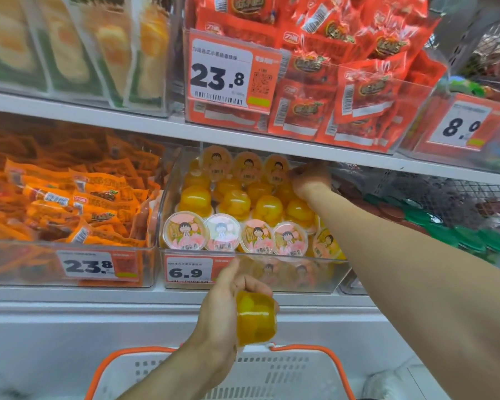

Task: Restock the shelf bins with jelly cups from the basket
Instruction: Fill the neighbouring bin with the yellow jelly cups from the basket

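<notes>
Head view looks onto two shelf levels, with the clear jelly cup bin [315,272] at the centre. At nine o'clock of it sits a bin of orange snack packets [70,197] with a 23.8 price tag [88,266]; at twelve o'clock, on the shelf above, a bin of red packets [344,90] carries another 23.8 tag [220,73]. At three o'clock lie dark red and green lids [445,223], partly behind the right forearm, and their bin is hard to make out. The right hand [309,180] reaches to the bin's back right corner, fingers curled at a standing cup [276,168]; I cannot tell whether they truly grip it. The shelf edge above crowds that hand. Along the back stand three lidded cups facing out; along the front, five lidded cups [223,232] in a row, the fifth half hidden by the forearm. Between them are yellow cups [234,203], bottoms up, at least eight, some covered. The left hand [228,307], at six o'clock below the bin's 6.9 tag [188,272], grips one yellow jelly cup [256,320] on its side. Beneath it, the white basket [286,376] with orange handles is cut off by the frame's lower edge.
</notes>
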A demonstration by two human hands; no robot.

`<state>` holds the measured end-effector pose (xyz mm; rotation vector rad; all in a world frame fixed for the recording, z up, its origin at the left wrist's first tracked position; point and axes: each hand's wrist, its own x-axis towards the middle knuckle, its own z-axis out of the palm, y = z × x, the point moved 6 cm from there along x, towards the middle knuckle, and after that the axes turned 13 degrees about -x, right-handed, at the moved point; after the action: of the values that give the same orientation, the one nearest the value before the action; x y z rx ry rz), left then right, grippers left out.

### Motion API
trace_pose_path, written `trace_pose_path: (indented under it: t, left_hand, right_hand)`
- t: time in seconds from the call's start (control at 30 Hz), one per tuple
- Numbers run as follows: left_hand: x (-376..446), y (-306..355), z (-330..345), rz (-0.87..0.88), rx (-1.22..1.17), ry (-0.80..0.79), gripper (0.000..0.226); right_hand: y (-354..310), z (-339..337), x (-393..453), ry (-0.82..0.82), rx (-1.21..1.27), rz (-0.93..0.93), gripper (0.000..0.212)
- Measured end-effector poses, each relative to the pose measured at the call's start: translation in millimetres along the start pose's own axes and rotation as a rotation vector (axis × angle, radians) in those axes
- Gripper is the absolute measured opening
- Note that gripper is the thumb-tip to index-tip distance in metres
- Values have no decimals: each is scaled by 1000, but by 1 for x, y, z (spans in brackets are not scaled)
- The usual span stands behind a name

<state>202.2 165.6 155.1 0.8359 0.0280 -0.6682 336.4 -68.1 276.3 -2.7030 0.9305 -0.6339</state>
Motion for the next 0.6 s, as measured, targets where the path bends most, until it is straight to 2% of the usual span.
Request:
trace_pose_path:
  t: [0.1,0.23,0.4,0.5,0.6]
  left_hand:
    - [-1,4,-4,-3,-5,58,56]
    - [-2,9,-7,-1,-23,98,49]
    - [-6,17,5,52,-39,51,37]
    - [-3,24,10,107,42,20,60]
    - [-3,26,11,252,163,-22,75]
  right_hand:
    - [0,3,4,-24,-37,-71,30]
    - [2,-12,-9,46,31,-145,24]
    - [-4,-43,-82,17,320,-287,10]
    - [-7,-46,-158,-210,476,-479,6]
    - [11,-28,-203,-461,578,-462,21]
